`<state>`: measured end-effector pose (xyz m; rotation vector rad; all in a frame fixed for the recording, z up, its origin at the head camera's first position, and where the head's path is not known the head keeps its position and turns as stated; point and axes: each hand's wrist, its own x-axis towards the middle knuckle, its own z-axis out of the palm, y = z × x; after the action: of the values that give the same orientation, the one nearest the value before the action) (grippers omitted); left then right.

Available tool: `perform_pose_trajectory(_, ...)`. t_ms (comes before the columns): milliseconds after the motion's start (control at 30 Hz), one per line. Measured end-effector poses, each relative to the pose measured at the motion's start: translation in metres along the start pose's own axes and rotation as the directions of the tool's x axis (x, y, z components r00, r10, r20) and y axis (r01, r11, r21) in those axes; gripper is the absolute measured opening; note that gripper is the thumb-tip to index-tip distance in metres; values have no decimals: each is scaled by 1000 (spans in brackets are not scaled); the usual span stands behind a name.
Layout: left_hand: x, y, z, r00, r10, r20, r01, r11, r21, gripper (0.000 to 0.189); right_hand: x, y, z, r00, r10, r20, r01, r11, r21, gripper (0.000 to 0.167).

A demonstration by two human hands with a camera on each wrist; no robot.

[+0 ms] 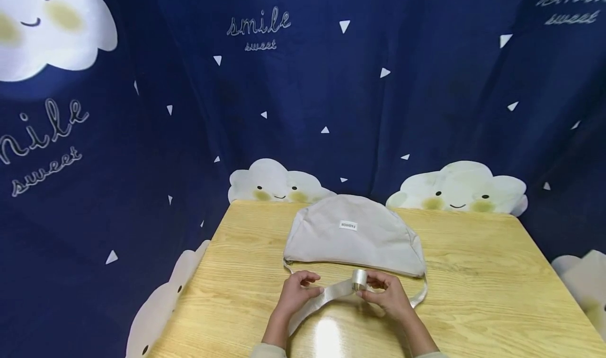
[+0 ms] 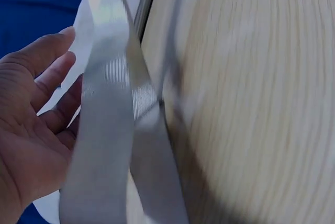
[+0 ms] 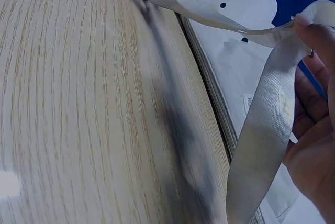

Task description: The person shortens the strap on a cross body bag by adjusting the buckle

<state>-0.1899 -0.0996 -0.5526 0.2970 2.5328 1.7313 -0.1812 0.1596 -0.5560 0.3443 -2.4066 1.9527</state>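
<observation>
A pale beige shoulder bag [image 1: 322, 245] with a small white label lies on the wooden table, its opening edge toward me. My right hand [image 1: 389, 294] pinches the bag's wide webbing strap [image 1: 337, 290] between thumb and fingers, where the strap loops over. A metal buckle or slider [image 3: 312, 53] peeks out beside the right fingertips in the right wrist view. My left hand [image 2: 39, 111] is at the strap's left stretch, fingers apart and loosely bent, with the strap passing in front of the fingertips. A second layer of strap runs behind it.
The light wooden table [image 1: 473, 274] extends on both sides of the bag. Behind and to the left hangs a dark blue curtain [image 1: 303, 95] with clouds and white triangles. A bright reflection shows on the tabletop near the front.
</observation>
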Motion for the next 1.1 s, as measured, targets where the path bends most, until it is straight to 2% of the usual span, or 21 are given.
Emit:
perform_pose_trajectory(200,4,11,19,997,48,53,-47,999,-24,23,1,0,0,1000,10,7,-10,1000,4,41)
perform_pose_trajectory(367,7,12,32,993,87,82,-83,996,-44,24,1,-1,1,1000,11,5,-11,1000,-3,39)
perform_pose_trajectory(533,7,11,42,992,51,114,-38,993,-112,24,-1,0,1,1000,9,7,-9,1000,1,38)
perform_pose_trajectory(667,8,10,46,994,18,109,-5,993,-117,24,-1,-5,2,1000,-6,12,6,1000,5,38)
perform_pose_trajectory(833,10,9,48,994,21,103,-10,995,-99,25,2,-1,1,1000,-19,5,19,1000,-13,39)
perform_pose_trajectory(1100,11,7,52,988,11,157,9,992,-128,24,2,0,0,1000,-31,3,31,1000,-2,38)
